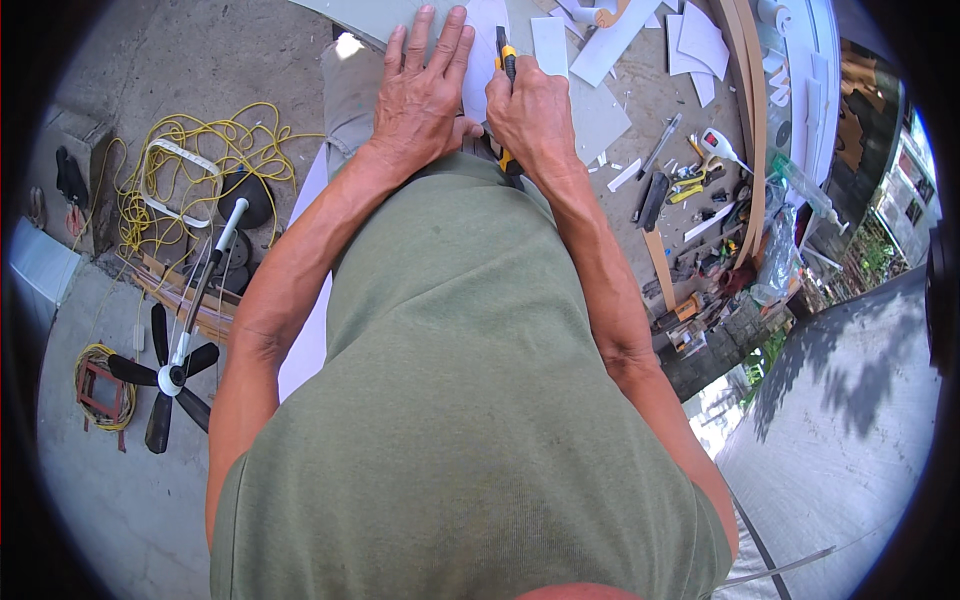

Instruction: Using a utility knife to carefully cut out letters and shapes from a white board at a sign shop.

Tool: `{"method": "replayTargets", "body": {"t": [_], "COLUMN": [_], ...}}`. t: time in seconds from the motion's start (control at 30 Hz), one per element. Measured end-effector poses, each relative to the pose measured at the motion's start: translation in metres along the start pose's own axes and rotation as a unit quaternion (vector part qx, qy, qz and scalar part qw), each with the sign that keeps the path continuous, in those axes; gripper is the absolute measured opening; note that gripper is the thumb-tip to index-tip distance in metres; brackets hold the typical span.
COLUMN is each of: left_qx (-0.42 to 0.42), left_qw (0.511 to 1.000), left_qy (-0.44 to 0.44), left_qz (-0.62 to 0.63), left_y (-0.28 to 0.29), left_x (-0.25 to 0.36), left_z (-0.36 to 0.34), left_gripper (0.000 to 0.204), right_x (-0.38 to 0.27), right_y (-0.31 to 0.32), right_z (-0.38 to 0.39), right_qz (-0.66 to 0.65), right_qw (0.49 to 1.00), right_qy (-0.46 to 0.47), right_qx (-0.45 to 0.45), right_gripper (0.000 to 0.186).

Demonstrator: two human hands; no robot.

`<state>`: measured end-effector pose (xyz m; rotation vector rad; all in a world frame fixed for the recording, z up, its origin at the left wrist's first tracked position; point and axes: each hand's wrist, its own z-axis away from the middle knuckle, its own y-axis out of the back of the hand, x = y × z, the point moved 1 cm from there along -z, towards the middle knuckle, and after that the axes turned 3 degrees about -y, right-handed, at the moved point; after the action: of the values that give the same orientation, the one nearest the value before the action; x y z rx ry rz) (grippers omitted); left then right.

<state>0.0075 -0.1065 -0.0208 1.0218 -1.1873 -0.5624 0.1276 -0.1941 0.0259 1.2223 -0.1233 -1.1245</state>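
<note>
Hands: two, one left hand [420,95] and one right hand [535,110], at the far middle. Yellow-and-black cutter [509,60]: one. Left side: one fan [172,378] with five blades [157,427]; two bundles of yellow cord, one loose tangle [190,128] and, nearer, one coil [129,398]; one white ring-shaped frame [212,190]. Far right: one grey pen-shaped tool [658,148]; white offcuts [610,50], several, overlapping beyond exact count.

Left hand [425,90] lay along the left side of a sheet [481,65]; right hand [535,110], around a knife [509,62], at its right. Farther right: offcuts [608,52] beyond, pen [659,147] nearer. Left of the left forearm [318,228]: fan [172,378], tangled cord [190,128] about its base [252,207].
</note>
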Motion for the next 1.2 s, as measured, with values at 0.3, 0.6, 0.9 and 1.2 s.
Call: {"method": "replayTargets", "body": {"t": [0.3,0.6,0.9,1.2], "left_qx": [0.004,-0.008,-0.004,-0.005], "left_qw": [1.000,1.000,1.000,1.000], "left_qy": [-0.006,0.003,0.005,0.006], "left_qz": [0.013,0.004,0.010,0.012], "left_y": [0.001,0.002,0.002,0.003], "left_x": [0.000,0.000,0.001,0.002], "left_z": [0.001,0.000,-0.001,-0.001], "left_gripper": [0.107,0.107,0.107,0.115], "right_x": [0.007,0.010,0.006,0.012], "right_y": [-0.009,-0.011,-0.007,0.002], "right_z": [-0.001,0.000,0.005,0.002], "right_qz": [0.089,0.032,0.003,0.041], "right_qw": [0.994,0.999,1.000,0.999], "right_qy": [0.052,-0.002,-0.018,-0.010], "right_qx": [-0.023,-0.020,0.012,-0.005], "right_gripper": [0.031,0.030,0.031,0.029]}}
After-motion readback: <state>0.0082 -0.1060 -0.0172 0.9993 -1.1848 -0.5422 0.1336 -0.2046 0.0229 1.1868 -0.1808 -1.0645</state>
